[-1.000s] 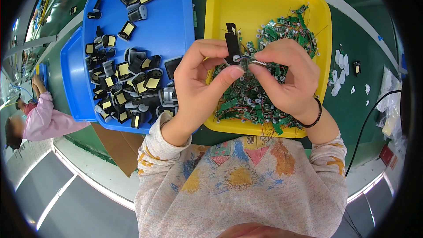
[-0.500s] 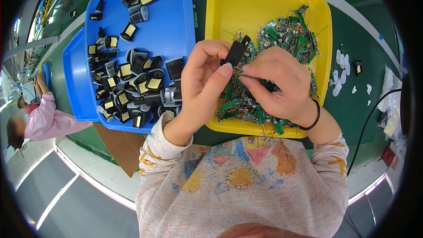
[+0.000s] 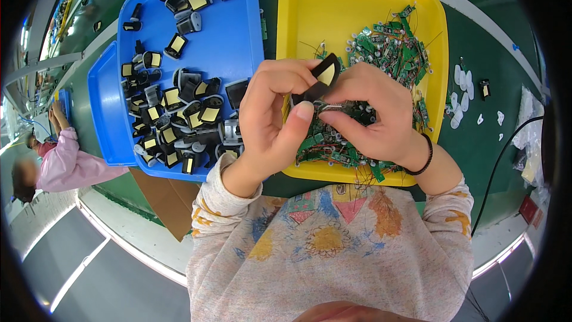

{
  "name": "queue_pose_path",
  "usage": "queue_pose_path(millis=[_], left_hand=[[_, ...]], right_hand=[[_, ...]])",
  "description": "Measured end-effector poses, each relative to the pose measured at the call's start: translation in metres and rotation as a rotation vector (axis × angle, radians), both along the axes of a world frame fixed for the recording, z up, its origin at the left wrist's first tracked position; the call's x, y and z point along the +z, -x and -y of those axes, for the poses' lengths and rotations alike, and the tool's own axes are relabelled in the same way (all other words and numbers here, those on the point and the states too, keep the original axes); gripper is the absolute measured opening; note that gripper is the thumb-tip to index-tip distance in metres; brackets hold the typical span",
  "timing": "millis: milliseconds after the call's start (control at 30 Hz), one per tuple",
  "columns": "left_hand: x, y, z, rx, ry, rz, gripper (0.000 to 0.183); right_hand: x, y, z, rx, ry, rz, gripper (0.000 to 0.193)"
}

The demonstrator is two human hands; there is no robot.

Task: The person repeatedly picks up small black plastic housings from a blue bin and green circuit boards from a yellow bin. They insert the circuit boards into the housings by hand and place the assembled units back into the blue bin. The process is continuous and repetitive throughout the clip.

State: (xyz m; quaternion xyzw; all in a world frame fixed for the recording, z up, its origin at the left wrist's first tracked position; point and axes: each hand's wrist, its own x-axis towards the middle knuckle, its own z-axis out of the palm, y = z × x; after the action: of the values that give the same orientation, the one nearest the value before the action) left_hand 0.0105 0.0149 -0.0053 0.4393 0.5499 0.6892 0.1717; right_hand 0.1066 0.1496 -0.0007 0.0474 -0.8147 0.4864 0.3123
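Between thumb and fingers, my left hand (image 3: 268, 116) grips a black plastic housing (image 3: 316, 88) with a pale yellow pad (image 3: 326, 74) on it. The housing is tilted, its padded end pointing up and away. My right hand (image 3: 378, 110) pinches a small circuit board (image 3: 333, 107) against the housing's near end; how far it sits inside cannot be made out. Both hands are above the near left part of a yellow tray (image 3: 307, 0). Under and beyond them lies a heap of green circuit boards (image 3: 381, 53) with thin wires.
At left, a blue tray (image 3: 217, 42) holds many black and grey housings (image 3: 190, 113) with yellow pads. White oval pieces (image 3: 465, 86), a black housing (image 3: 485, 88) and clear plastic bags (image 3: 527, 137) lie at right beside a black cable (image 3: 491, 179). A person in pink (image 3: 74, 164) sits far left.
The housing has turned in my left hand, so its yellow pad now shows. My right fingers have shifted slightly and hold the board closer against the housing.
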Motion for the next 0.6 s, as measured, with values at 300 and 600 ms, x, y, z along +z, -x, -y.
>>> queue_pose_path(millis=[300, 600], left_hand=[[0.0015, -0.001, -0.0008, 0.034, 0.046, 0.206, 0.024], [0.0, 0.0047, 0.0035, 0.019, 0.176, 0.173, 0.037]], right_hand=[[-0.0026, -0.0012, -0.0045, -0.001, 0.222, 0.09, 0.017], [-0.0045, 0.0014, -0.0068, -0.068, -0.015, 0.07, 0.018]])
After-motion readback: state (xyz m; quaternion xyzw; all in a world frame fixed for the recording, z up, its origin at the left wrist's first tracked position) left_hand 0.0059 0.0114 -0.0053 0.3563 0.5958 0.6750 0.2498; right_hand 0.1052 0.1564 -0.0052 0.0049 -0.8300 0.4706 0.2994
